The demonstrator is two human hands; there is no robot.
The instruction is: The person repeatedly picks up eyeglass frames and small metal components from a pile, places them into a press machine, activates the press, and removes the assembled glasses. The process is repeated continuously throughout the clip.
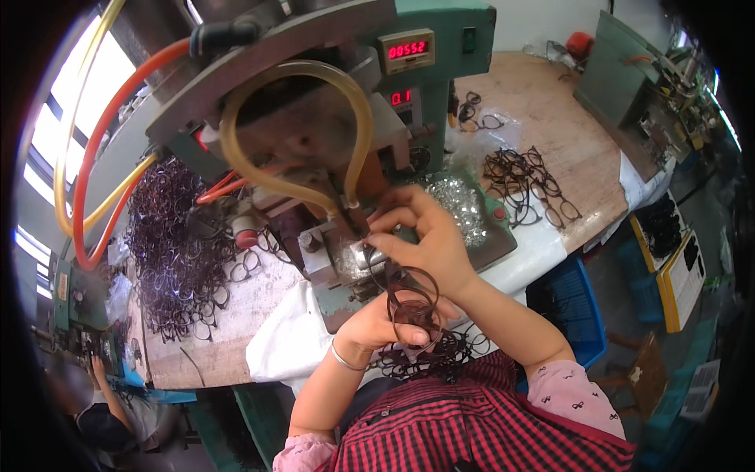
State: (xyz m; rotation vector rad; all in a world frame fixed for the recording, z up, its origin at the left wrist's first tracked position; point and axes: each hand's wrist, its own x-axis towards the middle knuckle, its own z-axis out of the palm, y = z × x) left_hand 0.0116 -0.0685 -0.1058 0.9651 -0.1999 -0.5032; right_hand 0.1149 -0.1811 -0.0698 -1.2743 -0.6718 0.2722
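Note:
My left hand (370,324) is closed around dark eyeglass frames (432,285), whose round rims stand up over its fingers. Above it, my right hand (434,242) reaches to the press's small metal fixture (363,256), thumb and fingers pinched at its edge. A dark rim runs from the left hand up to these fingertips, so the right hand seems to grip one frame at the fixture; the exact contact is hidden. More dark frames (429,362) lie in a heap on my lap, just below the left hand.
A green press (472,35) with red displays and looped tan hose (230,130) stands ahead. Tangled frames (169,244) pile up at left; others (528,182) lie right. Silvery chips (464,206) cover the press base. A blue basket (595,334) stands lower right. Another person (106,421) sits far left.

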